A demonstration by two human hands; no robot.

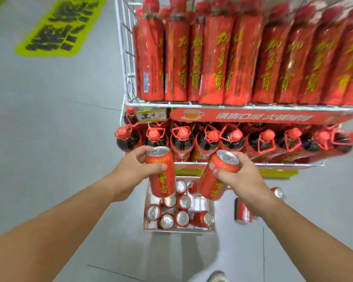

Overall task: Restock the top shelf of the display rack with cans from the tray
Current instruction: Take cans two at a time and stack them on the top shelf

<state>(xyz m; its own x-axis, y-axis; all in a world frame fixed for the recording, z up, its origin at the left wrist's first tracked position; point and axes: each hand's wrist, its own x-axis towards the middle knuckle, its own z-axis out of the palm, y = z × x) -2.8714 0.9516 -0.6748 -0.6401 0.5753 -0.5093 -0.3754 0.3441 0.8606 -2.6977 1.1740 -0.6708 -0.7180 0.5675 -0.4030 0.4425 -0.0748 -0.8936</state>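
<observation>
left hand (pixel 139 169) gripped can (pixel 162 176), near upright, above left edge of tray (pixel 149 224); right hand (pixel 238 178) clamped second can (pixel 216 178), tilted, above tray's right side; rack (pixel 124 58) shelves lay up and ahead of tray; neither hand clearly nearer

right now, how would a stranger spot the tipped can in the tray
Below the display rack, a tray sits on the floor. In its near right corner lies a red can; unlike the upright cans beside it, it rests on its side, silver top facing right.
</observation>
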